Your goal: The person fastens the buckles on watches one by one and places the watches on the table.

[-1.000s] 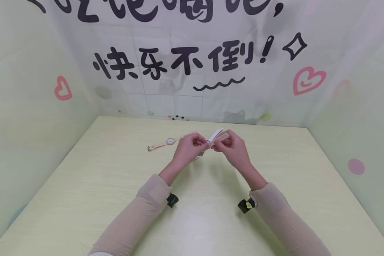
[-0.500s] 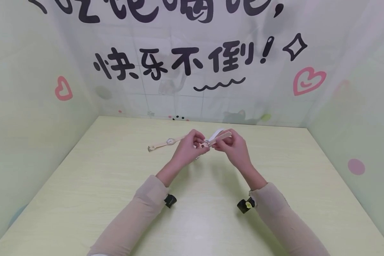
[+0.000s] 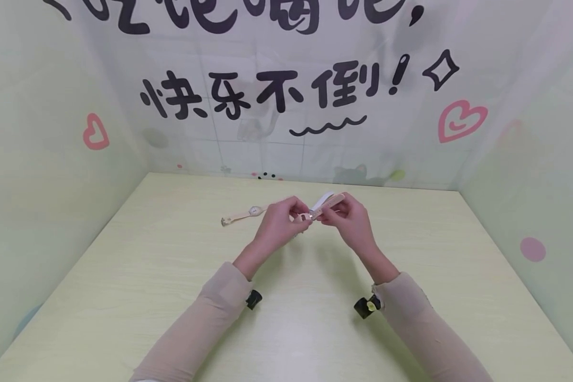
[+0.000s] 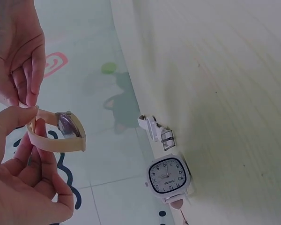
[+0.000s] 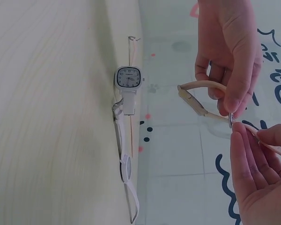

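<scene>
Above the table, both hands hold a wristwatch with a pale peach strap (image 4: 56, 144), its strap bent into a loop and its face turned sideways in the left wrist view. My left hand (image 3: 279, 220) pinches the strap close to the metal buckle (image 5: 231, 120). The strap's free end passes through that buckle, and my right hand (image 3: 350, 220) pinches it between thumb and fingers. Fingertips of the two hands nearly meet at the buckle. Behind them on the table lie a white square-faced watch (image 5: 129, 78) and a slimmer white watch (image 5: 126, 168).
Another peach-strapped watch (image 3: 255, 211) is stretched out on the table, left of the hands and partly behind the left one. The pale wooden table (image 3: 286, 329) is bounded by a printed curtain (image 3: 277, 154) at the back and sides.
My left thumb has drawn back from the buckle, uncovering it. The right fingers have shifted along the strap's free end, nearer its tip. Both arms stay almost in place.
</scene>
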